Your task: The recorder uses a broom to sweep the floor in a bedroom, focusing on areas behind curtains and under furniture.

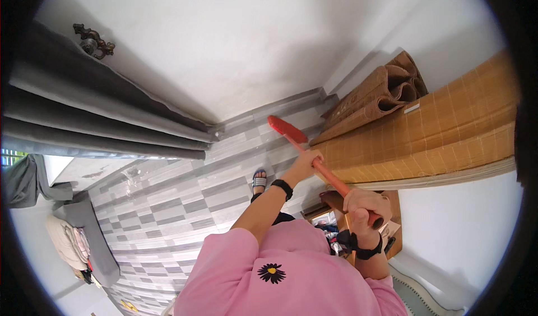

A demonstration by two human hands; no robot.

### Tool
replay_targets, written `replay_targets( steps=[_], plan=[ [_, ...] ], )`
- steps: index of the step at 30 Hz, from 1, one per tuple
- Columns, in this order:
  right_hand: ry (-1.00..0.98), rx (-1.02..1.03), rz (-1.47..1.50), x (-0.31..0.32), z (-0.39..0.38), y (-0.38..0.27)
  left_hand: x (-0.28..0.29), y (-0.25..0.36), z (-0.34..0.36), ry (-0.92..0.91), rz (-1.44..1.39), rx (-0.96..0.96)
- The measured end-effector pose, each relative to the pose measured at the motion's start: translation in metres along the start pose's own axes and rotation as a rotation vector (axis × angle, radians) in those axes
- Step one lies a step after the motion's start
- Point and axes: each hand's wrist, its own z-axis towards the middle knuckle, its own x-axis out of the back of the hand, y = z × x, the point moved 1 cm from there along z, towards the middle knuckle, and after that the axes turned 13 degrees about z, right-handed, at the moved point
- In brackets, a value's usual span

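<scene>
Both my hands grip the orange-red handle (334, 181) of a broom. Its red head (287, 130) is down on the grey-and-white patterned floor (196, 204), near the base of the wall. My left hand (302, 167) is wrapped round the lower part of the handle. Close to the handle's round end, my right hand (367, 205) is closed higher up. The handle slants from the head back toward my right side. Bristles are too small to make out.
Tall rolled brown matting (370, 100) and a yellow-brown slatted mat (426, 131) stand to the right of the broom. Grey curtains (112, 103) hang at the left. A grey bench (92, 237) bears folded cloth (66, 240). Wooden furniture (395, 215) stands by my right arm.
</scene>
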Motion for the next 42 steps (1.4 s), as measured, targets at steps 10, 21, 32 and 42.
replay_targets(
  steps=[10, 21, 32, 42],
  plan=[
    [0.291, 0.006, 0.164, -0.05, -0.031, 0.006, 0.093, -0.001, -0.098, -0.098, 0.284, 0.104],
    [0.801, 0.397, -0.214, -0.019, -0.022, -0.09, 0.069, 0.108, -0.052, -0.306, 0.249, -0.03],
    [1.095, 0.296, -0.474, 0.004, -0.002, 0.021, 0.054, 0.024, -0.01, -0.222, 0.218, -0.013],
    [0.63, -0.221, 0.059, -0.089, -0.047, 0.169, 0.173, -0.145, -0.178, 0.019, 0.601, 0.354]
  ],
)
